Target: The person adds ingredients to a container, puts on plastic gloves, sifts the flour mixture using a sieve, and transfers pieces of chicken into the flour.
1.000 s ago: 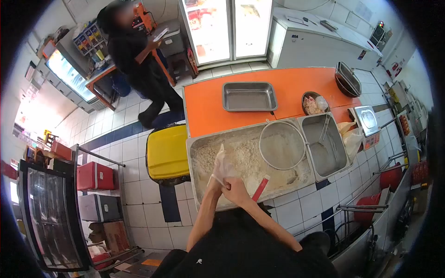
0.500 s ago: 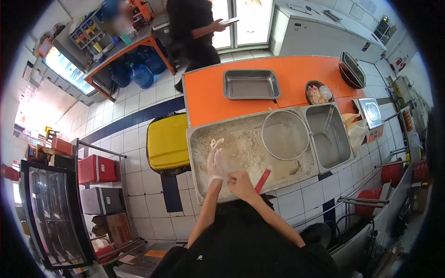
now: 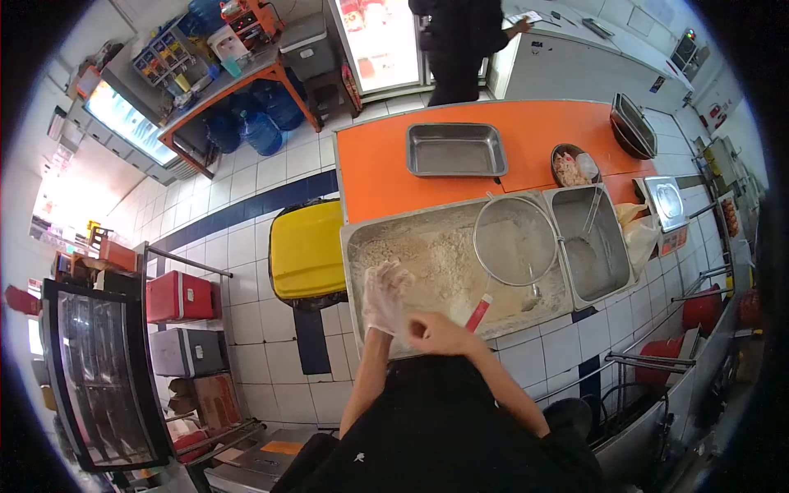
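A clear, loose glove covers my left hand [image 3: 385,297], which is raised over the left part of a metal tray [image 3: 355,289] of pale flour. Its fingers look apart, their tips partly blurred by the plastic. Bare and curled closed, my right hand [image 3: 440,334] is beside the glove's cuff at the tray's near edge; what its fingertips pinch is too small to tell. Close by, a red-handled tool [image 3: 478,313] leans in the flour. A round sieve [image 3: 516,241] lies across the tray's right part.
Right of the tray is a deep metal pan [image 3: 585,246]. An orange table [image 3: 374,168] bears an empty steel pan [image 3: 456,152] and a bowl of pale pieces [image 3: 567,168]. To the left stands a yellow-lidded bin [image 3: 308,251]. A person in black [image 3: 460,49] is beyond the table.
The person in black has walked from left to right behind the table. My left hand has turned with its fingers up, and my right hand has moved slightly away from it. The view has shifted a little.
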A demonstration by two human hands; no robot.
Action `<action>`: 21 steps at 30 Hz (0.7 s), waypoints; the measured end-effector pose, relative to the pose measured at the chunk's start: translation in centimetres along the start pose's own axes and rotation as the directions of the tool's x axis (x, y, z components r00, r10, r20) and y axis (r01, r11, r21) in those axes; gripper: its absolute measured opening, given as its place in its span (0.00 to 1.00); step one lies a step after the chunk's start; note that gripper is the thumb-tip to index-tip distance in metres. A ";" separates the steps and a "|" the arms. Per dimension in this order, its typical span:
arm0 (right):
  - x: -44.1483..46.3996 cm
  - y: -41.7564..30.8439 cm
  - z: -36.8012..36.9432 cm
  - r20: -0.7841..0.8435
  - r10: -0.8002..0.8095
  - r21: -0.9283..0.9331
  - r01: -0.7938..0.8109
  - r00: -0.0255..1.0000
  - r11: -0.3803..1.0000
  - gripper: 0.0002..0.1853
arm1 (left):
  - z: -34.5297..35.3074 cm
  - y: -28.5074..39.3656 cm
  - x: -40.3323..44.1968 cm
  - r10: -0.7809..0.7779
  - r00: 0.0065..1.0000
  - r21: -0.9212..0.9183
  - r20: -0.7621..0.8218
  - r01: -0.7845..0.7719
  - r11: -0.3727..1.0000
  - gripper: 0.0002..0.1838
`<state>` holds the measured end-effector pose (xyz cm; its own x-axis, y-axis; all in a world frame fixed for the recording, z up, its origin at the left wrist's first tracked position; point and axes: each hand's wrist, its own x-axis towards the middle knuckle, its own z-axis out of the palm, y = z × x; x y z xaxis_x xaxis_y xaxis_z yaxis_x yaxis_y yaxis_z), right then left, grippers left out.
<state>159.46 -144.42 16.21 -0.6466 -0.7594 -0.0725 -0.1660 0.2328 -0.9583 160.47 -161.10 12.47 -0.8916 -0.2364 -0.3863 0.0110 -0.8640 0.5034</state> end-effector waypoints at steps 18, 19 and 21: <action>5.1 1.8 -2.8 -0.297 0.193 -0.066 -0.222 0.935 0.973 0.10 | -0.1 2.2 -3.2 0.420 0.886 0.945 0.198 -0.287 0.159 0.18; 4.9 1.6 -3.0 -0.290 0.190 0.174 -0.143 0.938 0.974 0.09 | 0.5 1.5 -3.0 0.416 0.886 0.942 0.205 -0.294 0.162 0.18; 4.4 0.3 -3.6 -0.236 0.239 0.337 -0.152 0.942 0.929 0.09 | 1.3 0.4 -2.8 0.435 0.733 0.848 0.523 -0.397 -0.351 0.22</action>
<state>153.91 -145.51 16.55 -0.8245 -0.5160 -0.2322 0.1944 0.1270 -0.9727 162.38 -160.19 14.79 -0.8854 -0.3166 0.3404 -0.0337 0.7740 0.6322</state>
